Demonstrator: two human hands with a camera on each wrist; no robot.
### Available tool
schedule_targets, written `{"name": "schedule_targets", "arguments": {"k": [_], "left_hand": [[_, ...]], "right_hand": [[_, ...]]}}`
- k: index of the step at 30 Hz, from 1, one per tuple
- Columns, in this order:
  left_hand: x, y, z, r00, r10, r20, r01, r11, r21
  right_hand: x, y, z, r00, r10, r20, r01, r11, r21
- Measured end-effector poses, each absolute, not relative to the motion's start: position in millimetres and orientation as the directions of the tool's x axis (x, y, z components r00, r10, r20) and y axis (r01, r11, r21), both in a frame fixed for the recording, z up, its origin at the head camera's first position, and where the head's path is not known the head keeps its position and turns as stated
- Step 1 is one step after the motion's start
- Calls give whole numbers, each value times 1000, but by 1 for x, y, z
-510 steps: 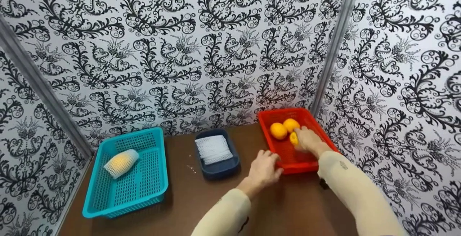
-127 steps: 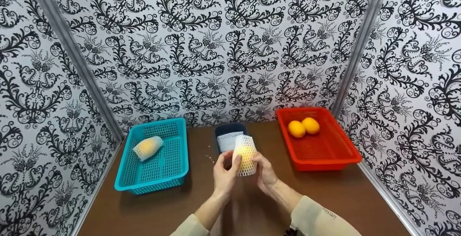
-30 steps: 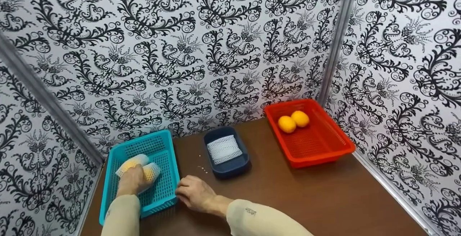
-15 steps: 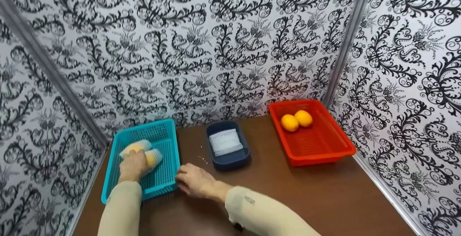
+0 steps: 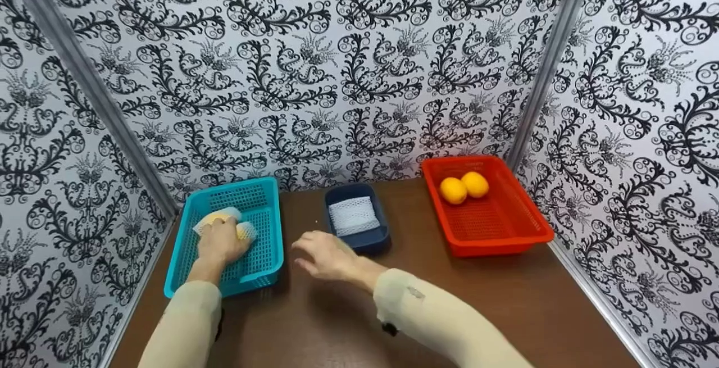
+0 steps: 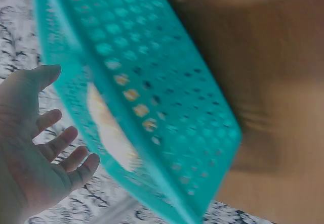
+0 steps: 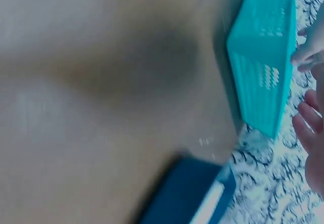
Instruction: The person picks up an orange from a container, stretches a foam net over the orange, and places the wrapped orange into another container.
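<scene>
In the head view, my left hand [image 5: 220, 241] is over the teal basket [image 5: 265, 255], in front of two oranges in white foam net sleeves. One netted orange [image 5: 226, 213] lies behind the fingers, the other netted orange [image 5: 247, 231] beside them to the right; the hand hides part of both. In the left wrist view the left hand [image 6: 38, 148] has loosely spread fingers with nothing in them. My right hand [image 5: 326, 255] hovers over the table, right of the teal basket and apart from it, fingers relaxed and holding nothing.
A dark blue tray [image 5: 368, 239] with a stack of white foam nets [image 5: 354, 216] stands at the middle back. At the right, a red basket [image 5: 488, 249] holds two bare oranges [image 5: 464, 187]. Patterned walls [image 5: 359, 76] enclose the brown table [image 5: 449, 295].
An orange taken from the red basket was sleeved in a foam net with both hands, then laid in the teal basket. My left hand has let go; the right has left the basket rim.
</scene>
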State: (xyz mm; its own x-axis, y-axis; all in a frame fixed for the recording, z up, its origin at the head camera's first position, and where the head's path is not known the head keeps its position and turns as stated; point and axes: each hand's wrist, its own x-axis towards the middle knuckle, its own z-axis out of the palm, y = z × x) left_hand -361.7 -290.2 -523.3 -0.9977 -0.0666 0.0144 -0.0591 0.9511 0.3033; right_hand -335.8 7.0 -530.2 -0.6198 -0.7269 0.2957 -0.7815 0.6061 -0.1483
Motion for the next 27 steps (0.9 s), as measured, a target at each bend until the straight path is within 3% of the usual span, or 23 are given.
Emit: {"name": "schedule_targets", "arguments": {"k": [12, 27], "left_hand": [[-346, -238, -500, -985, 18, 170, 79, 930, 359], [-332, -165, -517, -937, 99, 336, 244, 873, 423]], "right_hand": [[-369, 87, -480, -700, -617, 358, -709, 657, -254], [-382, 184, -480, -832, -390, 395, -525, 783, -333]]}}
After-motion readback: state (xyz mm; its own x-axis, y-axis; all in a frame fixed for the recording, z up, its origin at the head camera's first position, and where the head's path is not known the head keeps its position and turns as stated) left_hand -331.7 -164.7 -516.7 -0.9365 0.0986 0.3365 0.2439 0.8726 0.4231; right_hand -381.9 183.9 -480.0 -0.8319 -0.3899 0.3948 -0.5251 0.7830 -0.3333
